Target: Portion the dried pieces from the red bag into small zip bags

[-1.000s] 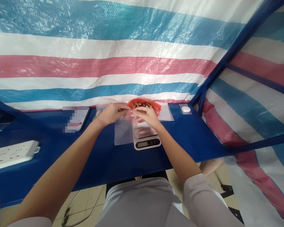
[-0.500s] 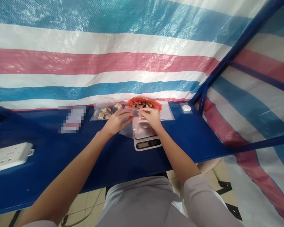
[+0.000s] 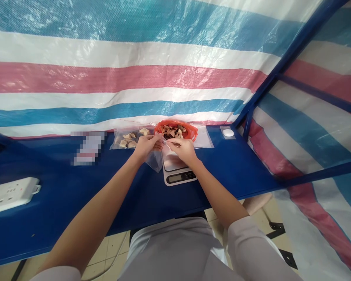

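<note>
Between my hands hangs a clear plastic zip bag [image 3: 155,160], its top edge pinched on both sides. My left hand [image 3: 148,146] grips the bag's left part, and my right hand [image 3: 181,148] pinches its upper right edge. Below my right hand lies a white digital kitchen scale [image 3: 179,178], partly covered by my hand and the bag. Just behind stands a red plastic bag [image 3: 190,134] full of dried mushroom slices [image 3: 173,131]. Left of my left hand, filled clear bags [image 3: 117,141] hold pale dried mushroom pieces [image 3: 129,139].
On the blue table [image 3: 76,195] a white power strip [image 3: 13,194] lies at the left, with a blurred-out item [image 3: 89,148] behind it. Flat clear bags [image 3: 204,138] and a small round white object [image 3: 228,133] lie at the back right. Striped sheeting [image 3: 119,78] hangs behind.
My hands have drawn closer together, and the bag's top edge is no longer stretched straight between them. The bag now hangs more to the left of the scale.
</note>
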Demonstrator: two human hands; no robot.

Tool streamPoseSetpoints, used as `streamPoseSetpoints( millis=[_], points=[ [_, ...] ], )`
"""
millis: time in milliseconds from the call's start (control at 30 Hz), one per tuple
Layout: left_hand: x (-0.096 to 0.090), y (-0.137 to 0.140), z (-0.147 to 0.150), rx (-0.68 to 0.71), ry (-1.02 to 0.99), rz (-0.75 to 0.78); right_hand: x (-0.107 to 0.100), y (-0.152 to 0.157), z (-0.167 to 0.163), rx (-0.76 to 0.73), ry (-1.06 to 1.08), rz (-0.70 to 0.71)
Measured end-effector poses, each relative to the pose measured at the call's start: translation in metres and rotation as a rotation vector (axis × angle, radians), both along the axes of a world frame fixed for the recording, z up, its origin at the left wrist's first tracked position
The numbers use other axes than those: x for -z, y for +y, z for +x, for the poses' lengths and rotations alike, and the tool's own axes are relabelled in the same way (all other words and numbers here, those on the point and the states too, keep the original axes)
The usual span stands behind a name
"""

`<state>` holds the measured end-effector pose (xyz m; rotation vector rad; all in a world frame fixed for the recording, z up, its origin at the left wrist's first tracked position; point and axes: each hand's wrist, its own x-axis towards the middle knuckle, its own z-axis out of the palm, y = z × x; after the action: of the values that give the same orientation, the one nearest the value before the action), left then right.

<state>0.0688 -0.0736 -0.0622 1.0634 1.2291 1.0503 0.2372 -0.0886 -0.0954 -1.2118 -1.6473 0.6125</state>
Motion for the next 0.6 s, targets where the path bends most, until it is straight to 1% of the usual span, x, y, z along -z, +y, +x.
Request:
streamPoseSetpoints(
  millis=[67,133,300,400,500,600],
  points=[
    [0.000,-0.001,-0.001,0.002,-0.023,-0.023,-0.002,-0.003,0.001,-0.011,-0.057,0.025],
    [0.001,-0.002,-0.002,0.010,-0.052,-0.040,-0.003,-0.004,0.003,-0.047,-0.083,0.016],
    [0.002,-0.006,-0.005,0.040,-0.097,-0.025,-0.008,-0.002,0.009,-0.111,-0.002,-0.113],
    [0.002,-0.009,-0.004,0.062,-0.100,0.012,-0.015,0.002,0.009,-0.127,-0.011,-0.151],
    [0.003,-0.010,-0.004,0.095,-0.093,0.024,-0.021,0.004,0.007,-0.159,-0.080,-0.153],
    [0.004,-0.011,-0.005,0.135,-0.066,0.053,-0.020,0.006,0.007,-0.163,-0.126,-0.117]
  ],
)
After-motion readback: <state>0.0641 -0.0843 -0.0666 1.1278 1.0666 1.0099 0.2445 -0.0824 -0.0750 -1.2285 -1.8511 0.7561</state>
